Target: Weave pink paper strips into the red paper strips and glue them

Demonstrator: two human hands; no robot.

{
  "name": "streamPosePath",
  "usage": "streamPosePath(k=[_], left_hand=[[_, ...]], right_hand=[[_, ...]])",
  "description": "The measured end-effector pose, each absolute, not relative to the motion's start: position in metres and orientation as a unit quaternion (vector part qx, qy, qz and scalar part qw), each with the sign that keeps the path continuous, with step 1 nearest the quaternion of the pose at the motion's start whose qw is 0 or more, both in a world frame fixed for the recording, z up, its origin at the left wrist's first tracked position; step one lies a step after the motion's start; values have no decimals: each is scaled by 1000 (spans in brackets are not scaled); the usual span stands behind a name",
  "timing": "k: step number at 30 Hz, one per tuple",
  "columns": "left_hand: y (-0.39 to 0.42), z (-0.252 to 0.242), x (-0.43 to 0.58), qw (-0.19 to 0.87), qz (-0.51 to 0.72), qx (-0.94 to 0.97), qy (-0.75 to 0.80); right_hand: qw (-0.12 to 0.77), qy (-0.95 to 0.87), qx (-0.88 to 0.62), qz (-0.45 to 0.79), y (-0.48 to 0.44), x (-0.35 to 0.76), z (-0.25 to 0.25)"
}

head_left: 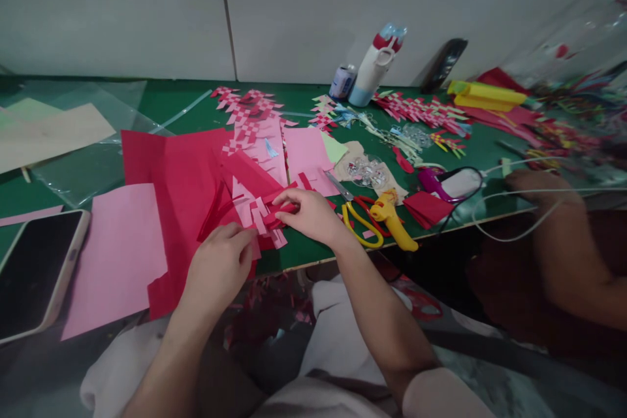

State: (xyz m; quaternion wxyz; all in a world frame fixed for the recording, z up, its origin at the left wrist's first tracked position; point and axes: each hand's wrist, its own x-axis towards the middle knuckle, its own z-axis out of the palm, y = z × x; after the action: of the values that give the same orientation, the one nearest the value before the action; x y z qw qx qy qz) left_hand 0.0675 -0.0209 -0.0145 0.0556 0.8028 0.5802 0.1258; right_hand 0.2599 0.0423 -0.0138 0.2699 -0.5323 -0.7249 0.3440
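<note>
My left hand (220,268) is closed, pinching the near edge of a woven piece of red and pink paper strips (257,212) at the front of the green table (181,101). My right hand (306,212) pinches a red strip (284,209) on the right side of the same weave. The weave lies on a stack of red paper sheets (171,176). A pink sheet (117,255) lies to the left of my left hand.
A phone (34,271) lies at the near left. Yellow-handled scissors (360,222) and a yellow glue gun (392,219) lie right of my right hand. Finished weaves (255,108), a bottle (372,68) and another person's arm (563,241) are farther right.
</note>
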Motion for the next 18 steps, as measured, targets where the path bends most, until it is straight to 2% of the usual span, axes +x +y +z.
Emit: streamPosePath(k=[9, 18], left_hand=[[-22, -7, 72, 145, 87, 797, 580], [-22, -10, 67, 158, 129, 787, 582]], right_hand=[[326, -693, -541, 348, 45, 253, -17], [290, -709, -550, 333, 46, 254, -18]])
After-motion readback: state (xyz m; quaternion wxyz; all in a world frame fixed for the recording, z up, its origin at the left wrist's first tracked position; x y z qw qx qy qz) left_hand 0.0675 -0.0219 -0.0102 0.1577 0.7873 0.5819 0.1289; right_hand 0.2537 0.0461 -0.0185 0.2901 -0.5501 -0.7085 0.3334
